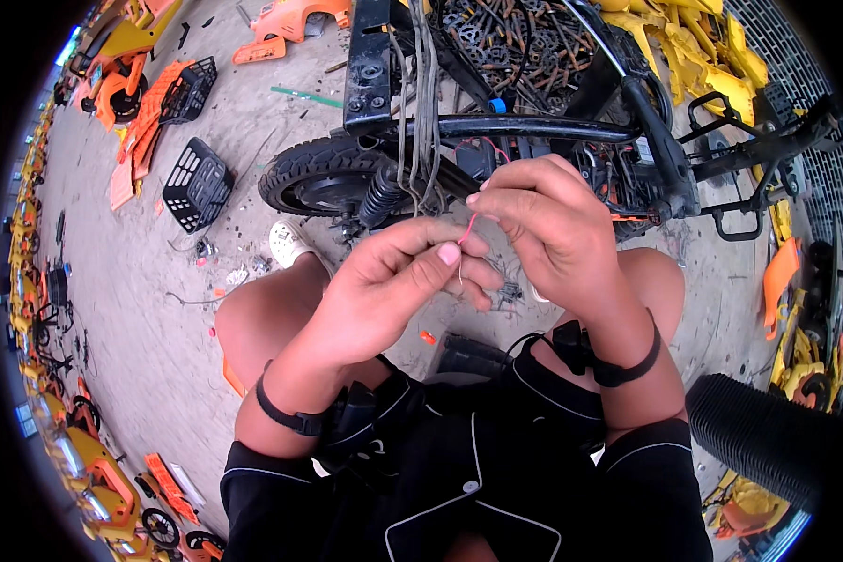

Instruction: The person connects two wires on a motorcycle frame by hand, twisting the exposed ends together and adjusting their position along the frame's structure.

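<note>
Between my two hands runs a thin red wire (469, 228), with a pale bare-looking end hanging below my left thumb. My left hand (389, 281) pinches it between thumb and forefinger, the other fingers loosely curled. Slightly higher and to the right, my right hand (553, 220) grips the wire's upper part with thumb and fingertips. Just beyond stands a stripped black two-wheeler frame (543, 129), with a bundle of grey cables (425, 103) hanging from it. Its knobby tyre (300, 170) and coil spring shock (381, 204) show left of the cables.
Rusty bolts and sprockets (515, 47) are heaped behind the frame. Black plastic baskets (198, 185) and orange panels (295, 21) lie on the concrete to the left. Yellow panels (693, 47) are piled at the far right. A ribbed black hose (754, 431) lies near my right elbow.
</note>
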Action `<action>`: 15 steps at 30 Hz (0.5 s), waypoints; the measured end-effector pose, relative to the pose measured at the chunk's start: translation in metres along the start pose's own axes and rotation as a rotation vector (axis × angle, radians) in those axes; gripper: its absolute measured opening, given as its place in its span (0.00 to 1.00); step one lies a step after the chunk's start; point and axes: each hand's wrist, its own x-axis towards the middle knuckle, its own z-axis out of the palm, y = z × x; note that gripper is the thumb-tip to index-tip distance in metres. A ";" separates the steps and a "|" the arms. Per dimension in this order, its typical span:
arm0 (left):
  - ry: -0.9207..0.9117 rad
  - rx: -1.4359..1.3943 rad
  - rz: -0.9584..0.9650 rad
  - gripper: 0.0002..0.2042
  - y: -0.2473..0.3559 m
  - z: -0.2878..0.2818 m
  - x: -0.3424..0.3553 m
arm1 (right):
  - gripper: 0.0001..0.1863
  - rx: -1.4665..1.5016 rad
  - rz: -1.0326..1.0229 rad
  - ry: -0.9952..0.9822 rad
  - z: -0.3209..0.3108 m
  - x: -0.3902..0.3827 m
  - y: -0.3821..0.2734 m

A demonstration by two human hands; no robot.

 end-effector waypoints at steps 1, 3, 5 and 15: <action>0.001 -0.001 0.002 0.13 0.000 0.000 0.000 | 0.16 -0.007 -0.008 0.000 0.000 0.000 0.001; 0.004 -0.002 0.007 0.13 0.000 -0.001 0.001 | 0.16 -0.014 -0.018 0.006 0.001 -0.001 0.002; 0.027 -0.006 0.014 0.12 -0.001 -0.001 0.001 | 0.15 -0.015 -0.021 0.018 0.002 0.000 0.002; 0.059 0.095 -0.087 0.10 0.011 0.001 -0.002 | 0.11 0.023 -0.015 0.057 0.006 0.003 -0.002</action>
